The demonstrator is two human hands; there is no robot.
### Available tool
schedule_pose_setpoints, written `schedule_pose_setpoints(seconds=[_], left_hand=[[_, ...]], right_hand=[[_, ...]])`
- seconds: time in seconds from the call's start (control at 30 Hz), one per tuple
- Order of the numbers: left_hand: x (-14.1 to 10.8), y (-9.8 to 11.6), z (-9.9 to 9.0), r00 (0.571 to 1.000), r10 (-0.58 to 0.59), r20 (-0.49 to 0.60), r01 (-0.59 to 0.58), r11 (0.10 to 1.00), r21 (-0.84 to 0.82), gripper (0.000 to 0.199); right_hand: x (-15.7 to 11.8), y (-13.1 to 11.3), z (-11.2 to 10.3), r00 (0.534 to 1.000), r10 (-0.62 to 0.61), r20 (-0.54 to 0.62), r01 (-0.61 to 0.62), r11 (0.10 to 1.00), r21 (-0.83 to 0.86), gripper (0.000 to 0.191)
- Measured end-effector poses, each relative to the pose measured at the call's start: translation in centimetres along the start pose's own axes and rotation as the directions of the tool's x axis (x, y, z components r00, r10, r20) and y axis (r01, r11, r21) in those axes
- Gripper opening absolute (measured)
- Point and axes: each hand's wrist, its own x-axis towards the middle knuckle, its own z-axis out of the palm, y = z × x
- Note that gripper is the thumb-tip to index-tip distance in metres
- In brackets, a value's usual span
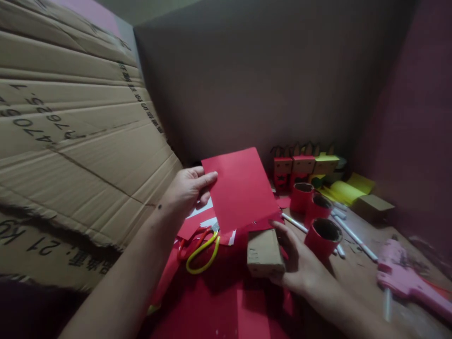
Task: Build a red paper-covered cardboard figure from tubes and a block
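Observation:
My left hand [197, 186] pinches the left edge of a red paper sheet [242, 190], which is raised and tilted above the work surface. Just below the sheet's lower right corner, my right hand [294, 256] grips a small cardboard box [264, 252] by its right side. Scissors with red and yellow handles [203, 252] lie under and left of the sheet, their blades partly hidden. More red paper [197, 306] covers the surface beneath both hands, with white pieces showing among it.
A large cardboard panel [81, 122] leans at the left. Several red tubes [323, 240], white glue sticks [356, 238] and a pink glue gun [406, 273] are on the right. Small red and yellow box figures [302, 165] and yellow paper [348, 192] stand behind, near the wall.

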Motion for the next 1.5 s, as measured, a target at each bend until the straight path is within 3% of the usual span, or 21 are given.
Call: schedule_pose_setpoints(seconds=[0.1,0.2,0.4,0.6,0.77,0.97,1.2,1.33,1.5], left_hand=[[-0.9,-1.6,0.8,0.973,-0.150,0.175,0.171,0.979,-0.114,0.022],[-1.0,-3.3,1.4,0.949,-0.192,0.252,0.230,0.964,-0.132,0.025],[-0.6,-5.8,1.6,0.934,-0.230,0.274,0.267,0.958,-0.104,0.033],[-1.0,-6.5,1.5,0.928,-0.252,0.275,0.276,0.960,-0.053,0.033],[-0.7,-7.0,0.9,0.933,-0.241,0.267,0.263,0.963,-0.049,0.032],[-0.2,-7.2,-0.4,0.931,-0.262,0.253,0.282,0.958,-0.046,0.036],[-0.1,-8.2,-0.6,0.919,-0.262,0.294,0.264,0.964,0.030,0.028],[-0.5,-8.2,-0.5,0.921,-0.250,0.298,0.237,0.968,0.079,0.029],[-0.6,-8.1,-0.8,0.923,-0.251,0.290,0.221,0.966,0.131,0.027]], right_hand=[[-0.2,-1.3,0.2,0.989,0.098,0.114,-0.105,0.992,0.062,0.057],[-0.4,-2.5,0.4,0.966,0.168,0.198,-0.194,0.974,0.119,0.045],[-0.3,-2.8,0.5,0.987,0.122,0.106,-0.132,0.986,0.099,0.055],[-0.6,-1.5,0.4,0.970,0.153,0.189,-0.184,0.969,0.164,0.038],[-0.5,-2.5,0.8,0.977,0.141,0.158,-0.167,0.971,0.169,0.054],[-0.4,-2.1,0.5,0.990,0.127,0.068,-0.124,0.991,-0.047,0.067],[-0.4,-1.1,0.2,0.990,0.098,0.105,-0.089,0.992,-0.091,0.067],[-0.3,-1.2,0.2,0.997,0.031,0.066,-0.014,0.968,-0.251,0.070],[-0.4,-1.6,0.2,0.994,0.079,0.080,-0.059,0.973,-0.223,0.069]])
